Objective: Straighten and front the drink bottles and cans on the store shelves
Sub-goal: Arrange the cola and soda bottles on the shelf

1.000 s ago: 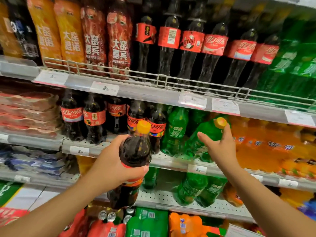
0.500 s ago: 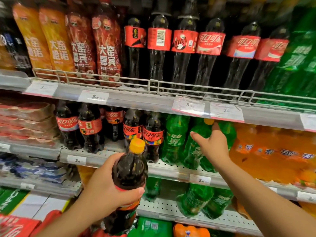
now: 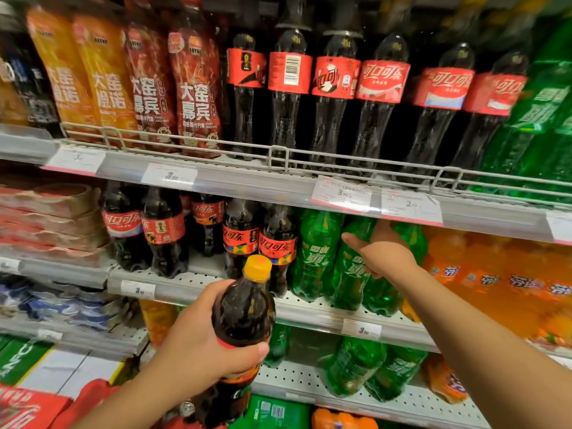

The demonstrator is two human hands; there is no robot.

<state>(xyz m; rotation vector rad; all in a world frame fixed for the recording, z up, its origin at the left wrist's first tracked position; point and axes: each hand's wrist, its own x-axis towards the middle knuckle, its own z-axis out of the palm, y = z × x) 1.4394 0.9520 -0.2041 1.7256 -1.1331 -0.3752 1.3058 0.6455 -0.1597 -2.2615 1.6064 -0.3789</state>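
Observation:
My left hand (image 3: pixel 198 345) grips a dark cola bottle with an orange-yellow cap (image 3: pixel 244 320) in front of the middle shelf, off the shelf and slightly tilted. My right hand (image 3: pixel 382 252) reaches into the middle shelf and holds a green soda bottle (image 3: pixel 353 270) near its top; the cap is hidden behind the shelf rail and my fingers. Small cola bottles (image 3: pixel 241 239) stand left of the green ones. Another green bottle (image 3: pixel 314 255) stands between them.
The top shelf carries tall cola bottles (image 3: pixel 382 97), orange and red juice bottles (image 3: pixel 195 94) and green bottles (image 3: pixel 538 125) behind a wire rail (image 3: pixel 278 153). Orange soda (image 3: pixel 501 283) fills the middle shelf's right. Shrink-wrapped can packs (image 3: pixel 52 218) lie left. Green bottles (image 3: pixel 356 363) stand below.
My right hand has pushed the green bottle up and back into the shelf, so its yellow cap is now hidden. The cola bottle in my left hand sits lower in view.

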